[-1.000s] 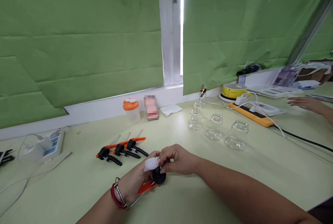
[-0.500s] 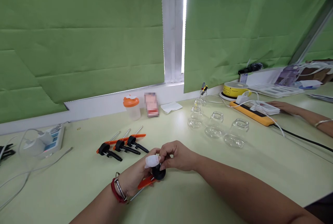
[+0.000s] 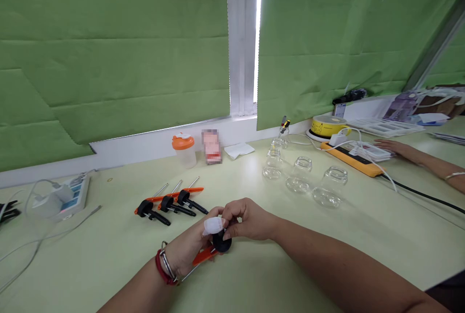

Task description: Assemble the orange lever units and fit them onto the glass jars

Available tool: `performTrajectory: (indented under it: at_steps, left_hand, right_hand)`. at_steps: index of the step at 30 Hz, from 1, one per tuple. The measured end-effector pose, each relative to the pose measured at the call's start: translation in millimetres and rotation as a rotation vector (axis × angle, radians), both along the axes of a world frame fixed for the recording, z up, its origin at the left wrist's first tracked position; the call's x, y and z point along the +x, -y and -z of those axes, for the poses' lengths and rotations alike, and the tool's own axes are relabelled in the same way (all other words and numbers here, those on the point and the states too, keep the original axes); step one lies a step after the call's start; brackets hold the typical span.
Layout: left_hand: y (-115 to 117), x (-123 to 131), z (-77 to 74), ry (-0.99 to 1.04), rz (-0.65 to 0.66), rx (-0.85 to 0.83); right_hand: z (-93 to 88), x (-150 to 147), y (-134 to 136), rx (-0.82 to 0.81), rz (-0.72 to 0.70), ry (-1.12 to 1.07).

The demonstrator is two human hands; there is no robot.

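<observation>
My left hand [image 3: 189, 251] is closed around a pump dispenser head [image 3: 220, 243] with a black collar, an orange lever and a thin clear tube trailing toward my wrist. One finger of that hand wears a white bandage. My right hand [image 3: 250, 220] pinches the top of the same black collar from the right. Both hands hover just above the pale green table [image 3: 109, 264]. Three more black-and-orange pump heads [image 3: 169, 204] lie side by side on the table behind my left hand.
Several clear glass bottles [image 3: 301, 177] stand at centre right. An orange-lidded cup [image 3: 183, 148] and a small pink box [image 3: 211, 147] sit by the wall. An orange power strip [image 3: 354, 160] with cables lies at right, where another person's hand [image 3: 397, 148] rests. A white power strip [image 3: 69, 196] lies at left.
My hands have barely moved on the pump head. The other person's hand at the right has come down onto the things beside the orange power strip.
</observation>
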State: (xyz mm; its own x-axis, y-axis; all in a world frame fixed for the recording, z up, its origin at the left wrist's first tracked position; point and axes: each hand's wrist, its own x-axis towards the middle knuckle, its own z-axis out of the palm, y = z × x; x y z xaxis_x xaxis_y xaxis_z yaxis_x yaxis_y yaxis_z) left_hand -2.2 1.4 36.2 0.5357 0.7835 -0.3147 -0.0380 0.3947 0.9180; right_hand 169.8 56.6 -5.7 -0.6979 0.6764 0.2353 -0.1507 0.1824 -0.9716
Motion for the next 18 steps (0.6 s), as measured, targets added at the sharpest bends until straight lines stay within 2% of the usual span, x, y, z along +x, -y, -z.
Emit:
performTrajectory:
  at_steps: [7, 18]
  left_hand:
    - [0.9, 0.3, -1.2, -0.013, 0.001, 0.020]
    - [-0.2, -0.9, -1.3, -0.039, 0.014, 0.024]
  right_hand:
    - [2.8, -0.3, -0.2, -0.045, -0.011, -0.025]
    - [-2.8, 0.7, 0.8, -0.043, -0.001, -0.030]
